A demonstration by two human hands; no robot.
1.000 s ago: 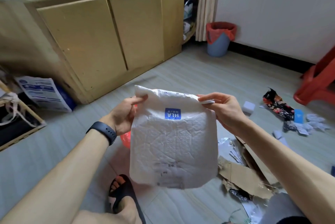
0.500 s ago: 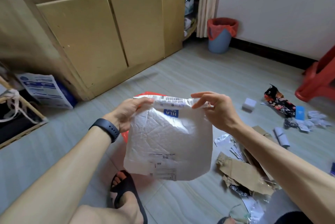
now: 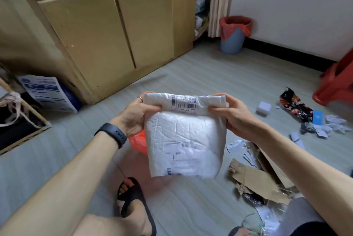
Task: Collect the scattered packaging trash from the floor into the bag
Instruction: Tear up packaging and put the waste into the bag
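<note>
Left hand (image 3: pixel 133 116) and right hand (image 3: pixel 237 119) have folded the white mailer (image 3: pixel 183 140) further down — blue label hidden.

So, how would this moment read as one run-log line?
white mailer: held, top folded | left hand: grips top-left | right hand: grips top-right | red bag: behind mailer | cardboard scraps: uncollected

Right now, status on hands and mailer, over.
Left hand and right hand each pinch mailer at its folded top. Mailer held up, not bagged yet. Red bag partly hidden behind it. Cardboard scraps on floor at right.
</note>
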